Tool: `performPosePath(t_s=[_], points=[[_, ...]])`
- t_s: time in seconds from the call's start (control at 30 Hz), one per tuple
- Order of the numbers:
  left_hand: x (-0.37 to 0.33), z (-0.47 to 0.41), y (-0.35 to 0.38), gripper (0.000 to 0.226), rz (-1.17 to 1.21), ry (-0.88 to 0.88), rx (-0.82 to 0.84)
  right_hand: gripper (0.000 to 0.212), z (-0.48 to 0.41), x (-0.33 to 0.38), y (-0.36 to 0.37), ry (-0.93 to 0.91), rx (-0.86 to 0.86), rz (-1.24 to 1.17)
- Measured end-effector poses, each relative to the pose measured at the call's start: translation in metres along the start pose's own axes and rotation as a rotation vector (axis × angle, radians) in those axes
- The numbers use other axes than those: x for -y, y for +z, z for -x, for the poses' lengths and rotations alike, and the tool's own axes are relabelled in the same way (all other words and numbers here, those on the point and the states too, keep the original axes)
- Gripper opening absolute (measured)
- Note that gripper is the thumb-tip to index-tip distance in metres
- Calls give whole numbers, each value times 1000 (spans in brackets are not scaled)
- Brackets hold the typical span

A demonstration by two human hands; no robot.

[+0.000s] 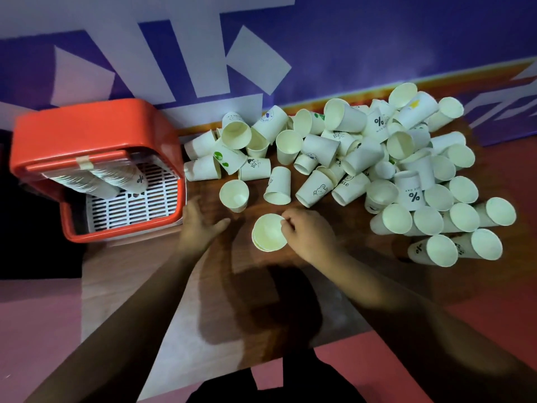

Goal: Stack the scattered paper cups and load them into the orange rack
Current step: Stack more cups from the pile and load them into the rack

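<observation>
The right hand (308, 232) pinches the near rim of what looks like a few nested paper cups (268, 232), its fingers curled on the edge. This short stack stands mouth-up on the worktop (232, 286) directly in front of the person. The left hand (200, 225) lies just beside it, blurred, fingers loosely spread and holding nothing. A pinch on such a thin paper lip could crease it, or lift only the inner cup and leave the others behind. A careless reach into the heap of loose cups (363, 158) could also send the nearest ones rolling off the worktop. The cups are pale cream and light, some printed with a percent sign or small cartoons, and most lie on their sides. Long stacks (122, 175) already rest on the white grille inside the orange rack (96, 123) at the left
</observation>
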State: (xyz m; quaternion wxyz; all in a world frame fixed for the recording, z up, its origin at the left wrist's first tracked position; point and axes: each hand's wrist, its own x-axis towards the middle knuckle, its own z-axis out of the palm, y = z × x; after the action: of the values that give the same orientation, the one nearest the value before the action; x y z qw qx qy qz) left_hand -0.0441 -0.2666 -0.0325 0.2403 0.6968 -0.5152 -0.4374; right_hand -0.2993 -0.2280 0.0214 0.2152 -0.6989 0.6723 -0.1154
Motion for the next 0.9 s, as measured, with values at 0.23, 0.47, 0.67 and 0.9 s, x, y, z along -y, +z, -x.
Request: performPosePath(t_s=[0.23, 0.47, 0.67, 0.9], points=[[-27, -26, 9, 103, -261, 188, 116, 26, -7, -1, 1, 119, -52, -13], [-21, -27, 15, 63, -399, 293, 92, 52, -41, -38, -6, 254, -171, 84], [-10, -18, 13, 93, -415, 335, 81, 52, -65, -54, -3, 331, -51, 77], [-18, -36, 33, 82, -365, 378, 69, 55, -72, -64, 4, 336, 10, 64]])
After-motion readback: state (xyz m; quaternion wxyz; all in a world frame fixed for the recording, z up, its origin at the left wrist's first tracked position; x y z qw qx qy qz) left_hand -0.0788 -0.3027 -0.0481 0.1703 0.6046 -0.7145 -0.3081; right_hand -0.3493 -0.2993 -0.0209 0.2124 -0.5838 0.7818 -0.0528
